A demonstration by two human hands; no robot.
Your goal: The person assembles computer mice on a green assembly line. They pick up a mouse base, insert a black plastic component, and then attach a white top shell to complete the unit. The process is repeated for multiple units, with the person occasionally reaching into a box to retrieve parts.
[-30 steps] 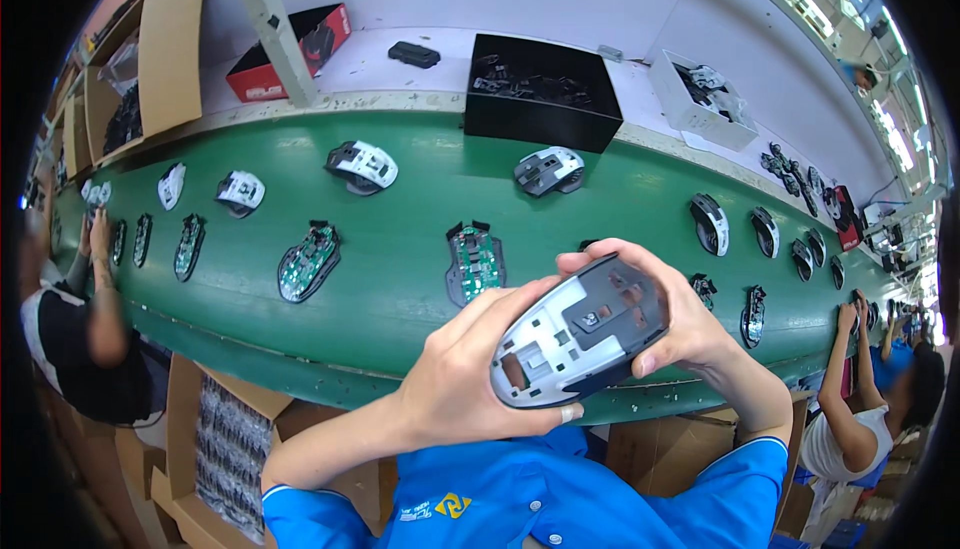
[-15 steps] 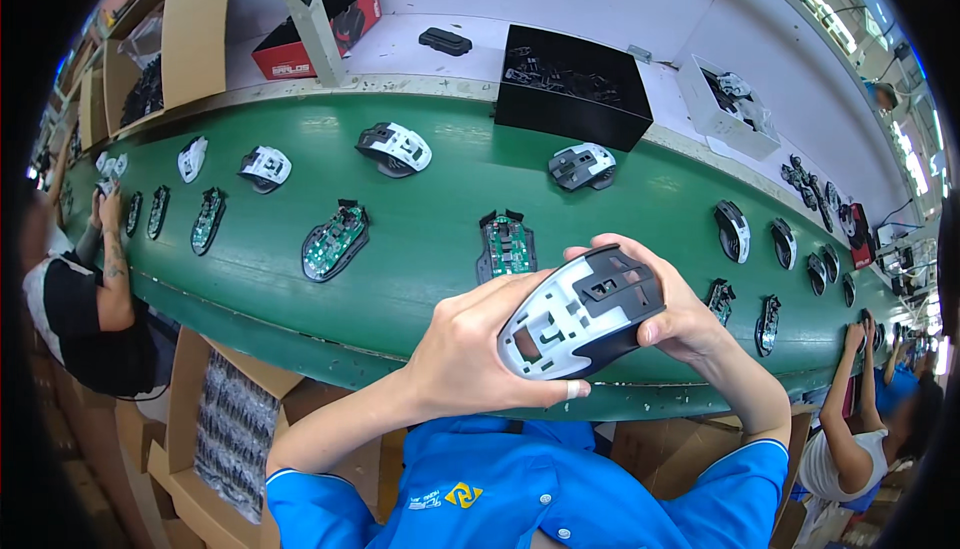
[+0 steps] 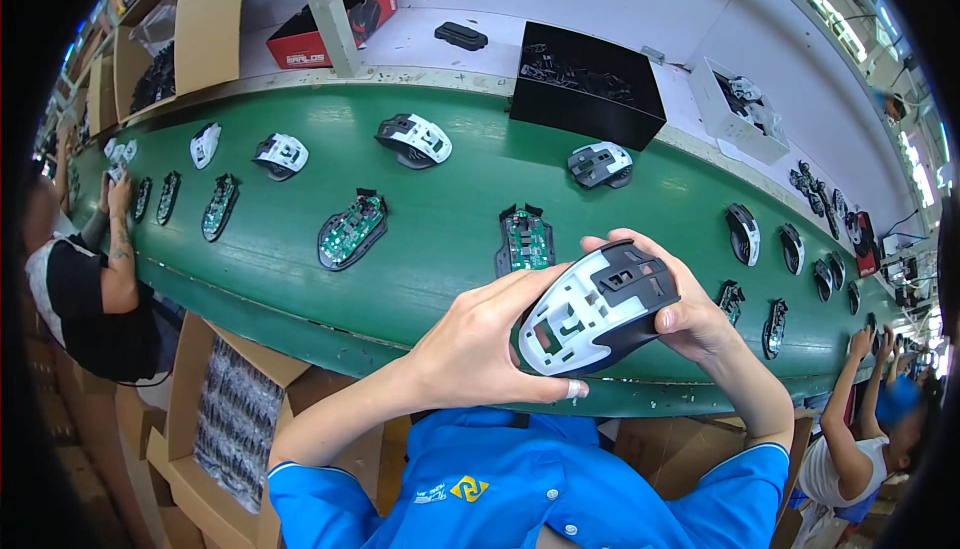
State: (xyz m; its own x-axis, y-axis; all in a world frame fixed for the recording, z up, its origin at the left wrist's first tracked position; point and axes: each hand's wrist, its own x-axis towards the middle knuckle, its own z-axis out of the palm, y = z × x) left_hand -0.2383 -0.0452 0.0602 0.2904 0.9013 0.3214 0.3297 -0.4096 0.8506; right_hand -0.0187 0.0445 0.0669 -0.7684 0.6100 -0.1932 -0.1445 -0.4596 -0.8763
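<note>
Both hands close on one mouse shell (image 3: 597, 311), turned so its white inner face is in view above the near edge of the green belt (image 3: 300, 279). The left hand (image 3: 475, 344) cups its lower end, thumb beneath; the right hand (image 3: 690, 314) grips the upper end. Circuit boards (image 3: 352, 230) lie mid-belt. At the far edge a black bin (image 3: 590, 99) holds dark parts, and a white tray (image 3: 735, 114) holds more.

left hand (image 3: 475, 349) cupped, right hand (image 3: 690, 314) curled
</note>
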